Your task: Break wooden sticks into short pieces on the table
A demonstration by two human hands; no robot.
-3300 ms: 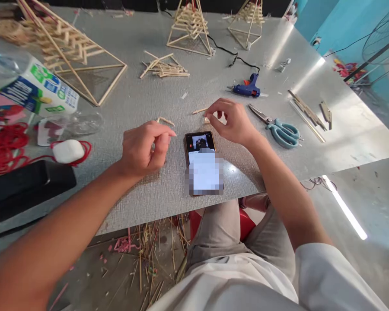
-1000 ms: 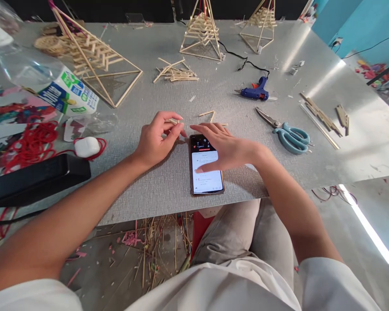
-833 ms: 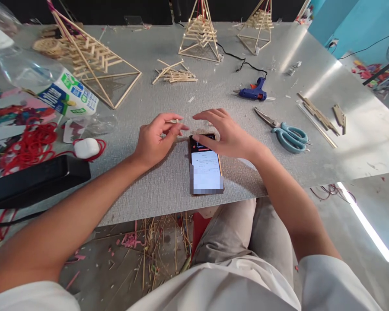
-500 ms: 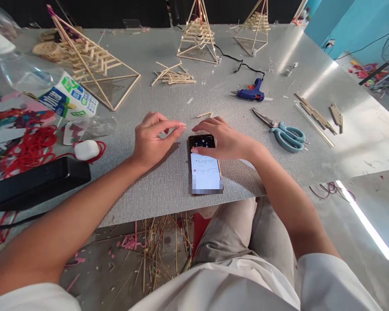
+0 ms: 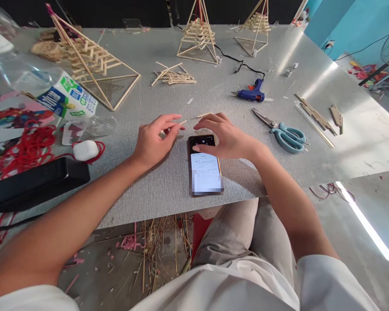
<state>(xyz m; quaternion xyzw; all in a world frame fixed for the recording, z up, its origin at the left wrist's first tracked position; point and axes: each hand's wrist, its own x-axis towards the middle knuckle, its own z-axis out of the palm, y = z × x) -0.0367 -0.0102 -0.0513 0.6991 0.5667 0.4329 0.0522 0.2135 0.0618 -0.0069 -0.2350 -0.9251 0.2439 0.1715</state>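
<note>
My left hand (image 5: 154,139) rests on the grey table (image 5: 155,190), fingers curled in a pinch on a short wooden stick (image 5: 182,123) whose tip pokes out past the index finger. My right hand (image 5: 228,137) hovers over the top of a phone (image 5: 206,175) lying flat near the table's front edge. Its fingers are spread and hold nothing, and the thumb sits on the lit screen. One more short stick (image 5: 203,115) lies just beyond both hands.
Scissors (image 5: 287,134), a blue glue gun (image 5: 251,93) with black cord and flat wood strips (image 5: 314,114) lie right. A stick pile (image 5: 173,76) and stick pyramids (image 5: 90,65) (image 5: 199,36) stand behind. A plastic bottle (image 5: 52,93), red cord (image 5: 27,144) and black box (image 5: 32,181) sit left.
My right hand left the short sticks, came over the phone and touched lower on its screen, then drew back to the phone's top. My left hand stayed put, pinching its stick.
</note>
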